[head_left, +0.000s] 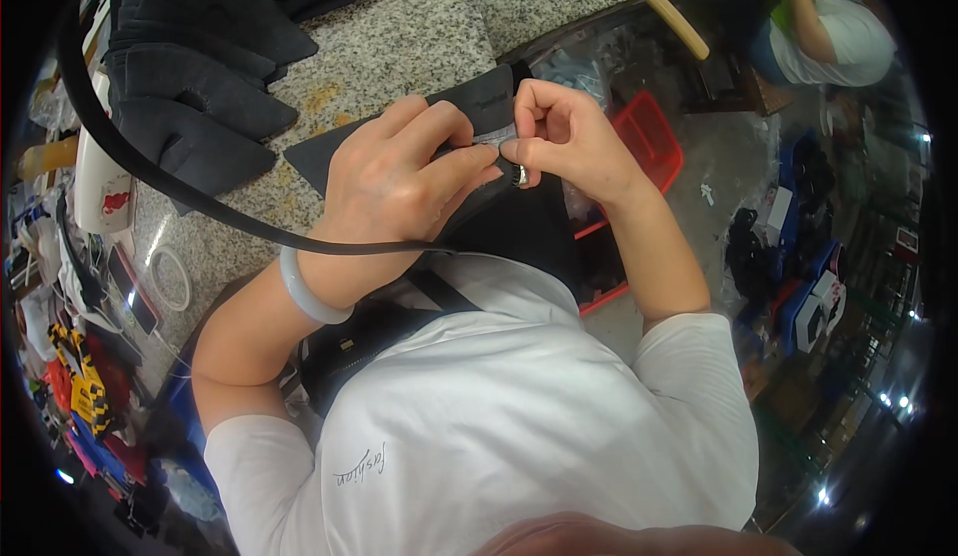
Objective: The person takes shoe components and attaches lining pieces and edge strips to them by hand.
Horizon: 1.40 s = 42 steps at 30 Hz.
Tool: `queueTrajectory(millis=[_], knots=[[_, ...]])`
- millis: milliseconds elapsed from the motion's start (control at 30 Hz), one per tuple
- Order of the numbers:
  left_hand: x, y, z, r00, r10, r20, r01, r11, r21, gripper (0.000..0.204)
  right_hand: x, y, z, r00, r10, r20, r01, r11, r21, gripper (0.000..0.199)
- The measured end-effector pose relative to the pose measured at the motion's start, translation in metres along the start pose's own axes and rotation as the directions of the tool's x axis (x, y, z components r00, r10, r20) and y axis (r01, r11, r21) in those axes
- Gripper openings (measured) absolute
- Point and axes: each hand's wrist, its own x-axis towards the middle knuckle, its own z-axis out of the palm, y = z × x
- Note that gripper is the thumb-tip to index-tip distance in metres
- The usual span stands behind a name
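At the counter's near edge, my left hand [394, 172] and my right hand [574, 142] meet fingertip to fingertip, both closed in a pinch. Something small and pale shows between the fingertips, too small to name. A little silver-and-black piece [520, 175] sits by my right fingers; whether it is worn or held I cannot tell. Beneath both hands lies a flat dark grey panel [479, 104] with a slit near its right end, partly covered by my left hand. A pale bangle [304, 291] circles my left wrist.
Stacked dark panels [190, 97] lie on the speckled stone counter [419, 32] at far left. A white container [105, 192], a phone [133, 286] and a white ring [171, 278] are at left. A wooden stick [659, 5] overhangs the far edge. Red crates [654, 142] and another person [828, 32] are at right.
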Motion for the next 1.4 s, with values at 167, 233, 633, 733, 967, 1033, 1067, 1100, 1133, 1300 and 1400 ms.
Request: queueTrajectory(millis=[167, 233, 633, 733, 967, 1033, 1067, 1100, 1133, 1300, 1400], knots=[[-0.002, 0.004, 0.003, 0.998, -0.037, -0.048, 0.037, 0.999, -0.012, 0.02, 0.006, -0.004, -0.003, 0.999, 0.016, 0.037, -0.013, 0.996, -0.086, 0.029], [-0.002, 0.007, 0.003, 0.997, -0.046, -0.059, 0.045, 0.999, -0.019, 0.019, 0.008, -0.005, -0.005, 0.997, 0.041, 0.072, -0.035, 0.996, -0.085, 0.032], [-0.008, 0.022, 0.001, 0.984, -0.173, -0.033, 0.174, 0.985, 0.016, 0.017, 0.009, -0.005, -0.004, 0.996, 0.077, 0.051, -0.071, 0.991, -0.114, 0.039], [-0.012, 0.021, -0.001, 0.989, -0.143, -0.035, 0.144, 0.988, 0.054, 0.017, 0.008, -0.007, -0.001, 0.997, 0.063, 0.035, -0.056, 0.985, -0.162, 0.039], [-0.017, 0.02, -0.006, 0.992, -0.121, -0.03, 0.123, 0.989, 0.087, 0.02, 0.007, -0.012, 0.003, 0.995, 0.101, 0.028, -0.096, 0.984, -0.15, 0.041], [-0.019, 0.018, -0.007, 0.992, -0.125, -0.03, 0.127, 0.987, 0.096, 0.021, 0.008, -0.01, 0.005, 0.997, 0.079, -0.006, -0.079, 0.979, -0.19, 0.042], [-0.022, 0.017, -0.007, 0.991, -0.133, -0.017, 0.134, 0.988, 0.081, 0.022, 0.007, -0.01, 0.004, 0.997, 0.078, -0.008, -0.079, 0.979, -0.189, 0.042], [-0.024, 0.017, -0.008, 0.99, -0.142, -0.004, 0.142, 0.988, 0.066, 0.022, 0.008, -0.01, 0.003, 0.996, 0.091, 0.001, -0.089, 0.98, -0.177, 0.042], [-0.023, 0.016, -0.009, 0.99, -0.141, -0.001, 0.141, 0.988, 0.065, 0.022, 0.008, -0.01, 0.003, 0.995, 0.103, 0.009, -0.1, 0.981, -0.164, 0.042], [-0.02, 0.018, -0.008, 1.0, 0.0, 0.024, -0.004, 0.989, 0.146, 0.031, 0.003, -0.001, 0.006, 0.998, -0.048, -0.048, 0.033, 0.961, -0.274, 0.042], [-0.014, 0.018, 0.002, 0.999, 0.008, 0.036, -0.014, 0.986, 0.169, 0.034, -0.001, 0.008, 0.006, 0.984, -0.027, -0.177, 0.024, 0.999, -0.022, 0.034]])
